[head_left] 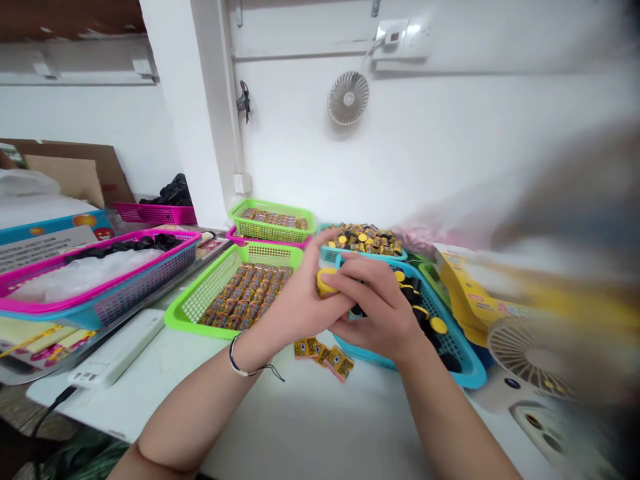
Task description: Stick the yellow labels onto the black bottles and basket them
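Observation:
A small round piece with a yellow top is held between my two hands above the table. My left hand grips it with the thumb and fingers around its side. Curled against the same piece, my right hand has its fingertips at the yellow edge; the lower part is hidden. Under the hands lie several yellow printed stickers. To the left, a green basket holds rows of small patterned jars. Behind my right hand, a blue basket holds black pieces and yellow-topped ones.
Farther back stand another green basket and a blue basket of small pieces. A pink-rimmed basket and a white power strip are at left. A desk fan and a phone sit at right.

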`<state>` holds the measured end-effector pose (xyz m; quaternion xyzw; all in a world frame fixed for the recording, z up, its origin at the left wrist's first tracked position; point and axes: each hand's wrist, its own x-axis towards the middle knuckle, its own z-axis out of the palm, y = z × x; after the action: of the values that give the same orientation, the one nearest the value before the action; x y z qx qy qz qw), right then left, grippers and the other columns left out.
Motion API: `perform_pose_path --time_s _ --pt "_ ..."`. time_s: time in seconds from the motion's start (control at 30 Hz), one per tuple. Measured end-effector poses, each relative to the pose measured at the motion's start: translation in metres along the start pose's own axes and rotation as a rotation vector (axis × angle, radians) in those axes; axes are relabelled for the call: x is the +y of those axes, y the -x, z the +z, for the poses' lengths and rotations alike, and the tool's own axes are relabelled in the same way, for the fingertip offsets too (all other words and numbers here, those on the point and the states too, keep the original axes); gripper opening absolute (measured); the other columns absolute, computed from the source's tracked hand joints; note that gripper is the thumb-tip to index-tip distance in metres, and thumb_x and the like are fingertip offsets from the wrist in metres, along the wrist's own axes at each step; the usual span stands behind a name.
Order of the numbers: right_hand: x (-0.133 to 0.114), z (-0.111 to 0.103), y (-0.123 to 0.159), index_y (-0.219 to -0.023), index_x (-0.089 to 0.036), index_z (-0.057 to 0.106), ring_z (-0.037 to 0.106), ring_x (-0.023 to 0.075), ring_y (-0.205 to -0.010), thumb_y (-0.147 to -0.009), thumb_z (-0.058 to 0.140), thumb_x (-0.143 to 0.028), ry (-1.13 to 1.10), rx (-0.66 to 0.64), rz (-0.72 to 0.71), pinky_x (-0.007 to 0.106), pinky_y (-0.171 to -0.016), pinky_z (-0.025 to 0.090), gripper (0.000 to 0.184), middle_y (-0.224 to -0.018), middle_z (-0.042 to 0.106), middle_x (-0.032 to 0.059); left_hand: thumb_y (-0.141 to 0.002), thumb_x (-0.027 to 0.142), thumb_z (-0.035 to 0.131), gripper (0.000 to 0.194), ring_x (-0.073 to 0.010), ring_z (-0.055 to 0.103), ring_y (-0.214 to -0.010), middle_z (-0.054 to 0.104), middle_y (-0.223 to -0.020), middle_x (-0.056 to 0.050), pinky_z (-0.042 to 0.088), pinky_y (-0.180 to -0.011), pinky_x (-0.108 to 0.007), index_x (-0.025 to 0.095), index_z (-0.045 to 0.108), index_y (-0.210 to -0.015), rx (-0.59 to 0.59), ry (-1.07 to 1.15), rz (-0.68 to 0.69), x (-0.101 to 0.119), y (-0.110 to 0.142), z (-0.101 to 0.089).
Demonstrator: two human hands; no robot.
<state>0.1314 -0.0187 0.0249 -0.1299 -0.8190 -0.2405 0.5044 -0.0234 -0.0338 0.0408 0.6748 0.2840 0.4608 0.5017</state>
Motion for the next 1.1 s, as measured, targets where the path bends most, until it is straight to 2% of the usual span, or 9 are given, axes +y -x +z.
perform_pose_path --time_s 0.13,0.27,0.4,0.47,0.63,0.8,0.9,1.1 --pt "-0.004 -0.001 -0.001 -0.125 -0.023 0.056 0.065 0.0244 -0.100 -0.072 0.070 -0.012 -0.063 0.050 -0.004 0.047 -0.096 0.057 0.056 -0.103 0.065 0.0081 -0.077 0.009 0.058 0.086 -0.0101 0.053 -0.051 0.054 -0.057 0.009 0.043 -0.049 -0.020 0.030 0.019 -0.151 -0.146 0.079 0.061 0.000 0.004 -0.004" --pt "-0.008 -0.003 -0.003 -0.126 -0.023 0.055 0.066 0.0234 -0.099 -0.073 0.067 -0.008 -0.079 0.034 -0.004 0.048 -0.099 0.056 0.056 -0.103 0.066 0.0074 -0.076 0.010 0.060 0.087 -0.0094 0.049 -0.051 0.051 -0.057 0.009 0.039 -0.049 -0.019 0.030 0.022 -0.151 -0.203 0.106 0.100 0.001 0.004 -0.007" --pt "-0.007 -0.006 -0.003 -0.124 -0.021 0.057 0.065 0.0238 -0.101 -0.073 0.071 -0.011 -0.050 -0.029 -0.025 0.051 -0.104 0.052 0.054 -0.103 0.065 0.0085 -0.074 0.007 0.058 0.083 -0.0068 0.036 -0.046 0.039 -0.053 0.011 0.028 -0.044 -0.017 0.030 0.027 -0.148 -0.150 -0.019 0.100 0.005 0.004 -0.006" --pt "-0.006 -0.006 -0.001 -0.125 -0.021 0.056 0.064 0.0237 -0.102 -0.073 0.072 -0.011 -0.068 -0.037 -0.017 0.050 -0.104 0.051 0.055 -0.104 0.065 0.0086 -0.075 0.007 0.058 0.080 -0.0069 0.034 -0.045 0.034 -0.053 0.012 0.026 -0.043 -0.017 0.029 0.028 -0.146 -0.139 -0.032 0.095 0.006 0.005 -0.006" --pt "-0.007 -0.005 -0.001 -0.127 -0.023 0.054 0.063 0.0258 -0.108 -0.074 0.073 -0.015 -0.159 0.011 0.074 0.049 -0.100 0.055 0.057 -0.110 0.064 0.0092 -0.083 0.014 0.058 0.076 -0.0091 0.041 -0.048 0.038 -0.056 0.010 0.033 -0.046 -0.020 0.033 0.022 -0.147 -0.118 0.043 0.083 0.008 0.009 -0.004" --pt "-0.011 -0.008 -0.004 -0.123 -0.020 0.057 0.065 0.0243 -0.102 -0.075 0.074 -0.016 -0.140 0.025 0.007 0.049 -0.100 0.055 0.051 -0.106 0.066 0.0099 -0.078 0.007 0.057 0.083 -0.0066 0.031 -0.045 0.031 -0.054 0.011 0.025 -0.044 -0.018 0.035 0.022 -0.148 -0.103 0.027 0.140 0.008 0.012 -0.001" --pt "-0.011 -0.009 -0.004 -0.126 -0.022 0.056 0.067 0.0245 -0.101 -0.079 0.073 -0.021 -0.126 0.017 0.005 0.050 -0.100 0.055 0.050 -0.106 0.068 0.0092 -0.077 0.004 0.056 0.083 -0.0058 0.029 -0.045 0.030 -0.054 0.011 0.023 -0.043 -0.017 0.034 0.025 -0.148 -0.083 0.019 0.159 0.009 0.013 0.000" --pt "-0.011 -0.006 -0.003 -0.129 -0.022 0.054 0.065 0.0268 -0.111 -0.079 0.074 -0.021 -0.183 -0.004 0.000 0.048 -0.096 0.057 0.054 -0.113 0.069 0.0107 -0.073 0.004 0.058 0.086 -0.0054 0.028 -0.045 0.032 -0.055 0.011 0.021 -0.041 -0.018 0.033 0.026 -0.147 -0.059 0.029 0.159 0.010 0.014 0.001"
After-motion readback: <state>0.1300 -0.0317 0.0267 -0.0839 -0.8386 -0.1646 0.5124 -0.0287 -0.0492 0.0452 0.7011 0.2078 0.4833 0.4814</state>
